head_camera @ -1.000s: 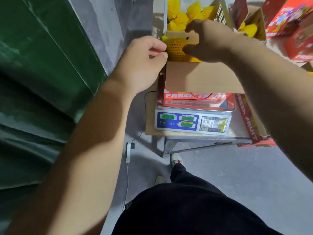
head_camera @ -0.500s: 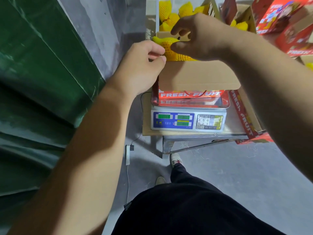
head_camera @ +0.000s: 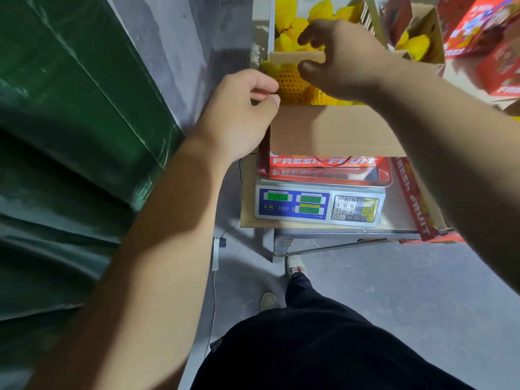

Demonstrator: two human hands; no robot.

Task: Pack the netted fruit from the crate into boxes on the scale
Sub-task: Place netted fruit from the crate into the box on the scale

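From the head camera, looking down, the red printed cardboard box marked "FRESH FRUIT" (head_camera: 323, 161) stands on the steel pan of the white and blue electronic scale (head_camera: 319, 205), its plain brown flaps folded open toward the person. Inside it lie fruits in orange-yellow foam netting (head_camera: 291, 83), at least two showing at the near-left corner, so the filling is under way but, judging by the room that shows above them, probably not finished. The left hand (head_camera: 242, 114) sits at the box's left corner with its fingers curled in and the thumb against them, seemingly pinching the edge of the net or the flap; which of the two cannot be told. The right hand (head_camera: 342, 59) reaches over the box with thumb and fingers loosely parted, the thumb tip touching the top of the netted fruit and the fingers stretching toward the white crate (head_camera: 271, 26) behind, where more yellow-netted fruit waits. The scale's green digits are too blurred to read, so how close the weight is remains unknown. More red boxes (head_camera: 478, 26) wait at the right.
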